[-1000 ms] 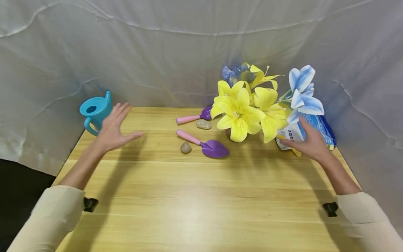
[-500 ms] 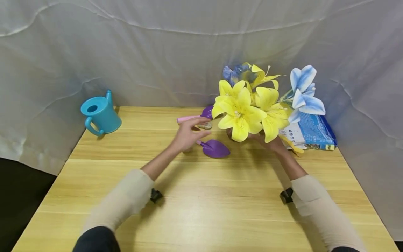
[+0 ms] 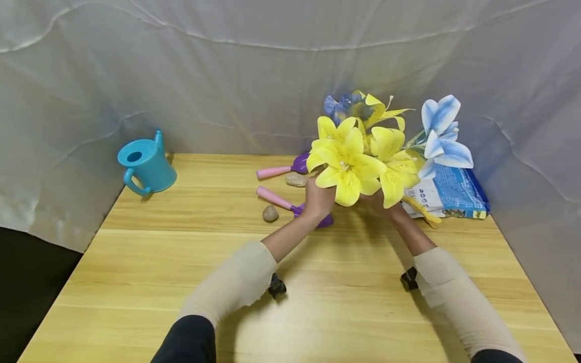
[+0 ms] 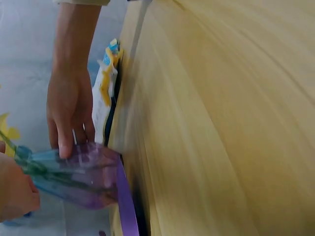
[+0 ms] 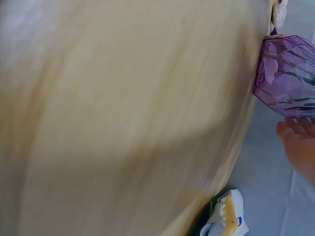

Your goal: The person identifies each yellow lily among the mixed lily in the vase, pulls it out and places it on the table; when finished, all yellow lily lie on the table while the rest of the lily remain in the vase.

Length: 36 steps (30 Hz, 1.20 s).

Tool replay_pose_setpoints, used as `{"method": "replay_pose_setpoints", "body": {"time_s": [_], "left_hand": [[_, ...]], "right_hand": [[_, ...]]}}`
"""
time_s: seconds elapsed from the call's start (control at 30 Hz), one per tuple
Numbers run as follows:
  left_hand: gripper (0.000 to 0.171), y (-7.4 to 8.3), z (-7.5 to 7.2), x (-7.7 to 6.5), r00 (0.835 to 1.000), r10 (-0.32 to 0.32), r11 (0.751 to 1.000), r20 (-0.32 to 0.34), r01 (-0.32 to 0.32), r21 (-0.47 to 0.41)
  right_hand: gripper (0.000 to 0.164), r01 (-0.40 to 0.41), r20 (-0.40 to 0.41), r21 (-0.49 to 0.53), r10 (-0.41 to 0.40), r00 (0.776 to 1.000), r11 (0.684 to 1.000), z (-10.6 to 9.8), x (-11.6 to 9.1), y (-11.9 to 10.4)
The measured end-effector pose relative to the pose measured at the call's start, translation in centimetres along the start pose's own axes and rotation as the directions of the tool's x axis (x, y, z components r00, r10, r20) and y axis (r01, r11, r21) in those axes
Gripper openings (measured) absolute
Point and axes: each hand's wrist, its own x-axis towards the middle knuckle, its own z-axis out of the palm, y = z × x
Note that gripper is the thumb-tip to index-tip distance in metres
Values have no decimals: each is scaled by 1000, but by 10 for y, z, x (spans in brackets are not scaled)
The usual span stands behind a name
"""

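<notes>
A translucent purple-and-blue faceted vase [image 4: 83, 177] with green stems stands on the table. Yellow lilies [image 3: 347, 164] and blue flowers [image 3: 442, 136] spread above it and hide most of it in the head view. My right hand [image 4: 71, 108] touches the vase's right side with nearly straight fingers, the thumb along the near face. In the right wrist view, fingertips [image 5: 293, 124] meet the purple wall of the vase [image 5: 290, 73]. My left hand [image 3: 319, 196] is at the left side of the vase, close to its upper part; petals and the frame edge hide most of its fingers.
Two purple trowels with pink handles, a nearer trowel [image 3: 274, 197] and a farther trowel [image 3: 274, 172], lie left of the vase beside two stones [image 3: 270, 214]. A blue watering can [image 3: 147, 164] stands at far left. A blue-white bag [image 3: 454, 191] and yellow object [image 3: 422, 209] lie right.
Both hands have come inward from the table's sides. The right hand reached the vase first; the left hand then passed over the stones and trowels to the vase's left side.
</notes>
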Motion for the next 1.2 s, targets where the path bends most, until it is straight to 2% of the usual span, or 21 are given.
{"method": "replay_pose_setpoints", "body": {"time_s": [0.03, 0.07, 0.1, 0.13, 0.23, 0.27, 0.3, 0.33, 0.47, 0.57, 0.67, 0.7, 0.83, 0.9, 0.93, 0.97, 1.03, 1.07, 1.13, 1.17, 1.2], "left_hand": [[13, 1, 4, 0, 1000, -8, 1000, -14, 8, -21], [16, 2, 7, -2, 999, -51, 985, -16, 48, -164], [17, 2, 9, -3, 997, -75, 967, -24, 67, -247], [17, 2, 11, -3, 996, -82, 958, -32, 70, -280], [16, 4, 15, -1, 995, -59, 959, -77, 35, -283], [13, 5, 16, 0, 994, -55, 964, -93, 28, -265], [13, 5, 16, 1, 992, -46, 981, -120, 22, -194], [13, 6, 16, 2, 988, -51, 983, -143, 25, -180], [12, 8, 18, 4, 980, -25, 963, -197, -29, -269], [16, 16, 16, 3, 979, -3, 918, -205, -79, -390], [18, 26, 12, 0, 978, -27, 861, -205, -81, -502], [18, 29, 11, -1, 979, -34, 850, -202, -78, -521], [19, 34, 8, -2, 975, -5, 886, -222, -99, -454], [22, 33, 7, -3, 973, 38, 899, -229, -134, -417], [22, 33, 7, -3, 972, 57, 892, -230, -153, -426], [19, 31, 8, -3, 968, 87, 906, -234, -175, -387], [11, 28, 8, -2, 962, 144, 946, -232, -203, -253], [8, 26, 9, -2, 960, 157, 955, -230, -207, -214], [8, 27, 10, -4, 965, 136, 983, -224, -160, -94], [13, 29, 10, -5, 970, 100, 989, -220, -121, -83], [21, 32, 10, -6, 977, 41, 986, -208, -74, -152]], "right_hand": [[76, 3, -5, -14, -3, 1000, 1000, 0, 0, 0], [75, 6, -7, 4, -6, 1000, 1000, 0, 0, -1], [71, -4, -5, -1, 4, 1000, 1000, -1, -2, -2], [68, -2, 6, 24, 1, 1000, 1000, -1, -1, -3], [66, 5, 57, 167, -15, 998, 986, -2, 2, -6], [68, 2, 74, 224, -19, 997, 975, -2, 3, -7], [70, -2, 91, 265, -23, 996, 964, -2, 4, -9], [71, 4, 90, 287, -31, 995, 958, -2, 5, -10], [65, 60, 17, 155, -64, 998, 986, -3, 6, -14], [60, 116, -24, 116, -114, 993, 987, -4, 6, -17], [64, 134, -1, 165, -136, 991, 977, -5, 7, -19], [67, 135, 10, 175, -139, 990, 975, -5, 7, -19], [71, 83, 31, 107, -87, 996, 991, -4, 5, -14], [71, 60, 35, 85, -63, 997, 995, -3, 4, -9], [71, 56, 34, 75, -58, 998, 996, -2, 2, -7], [70, 35, 32, 71, -38, 999, 997, -1, 1, -5], [65, 19, 44, 144, -25, 999, 989, 1, 0, 0], [61, 18, 51, 201, -29, 998, 979, 1, 0, 2], [54, 16, 68, 325, -41, 997, 946, 3, -1, 7], [46, 30, 57, 320, -51, 997, 947, 3, -1, 11], [37, 66, 47, 305, -84, 995, 950, 3, 0, 13]]}}
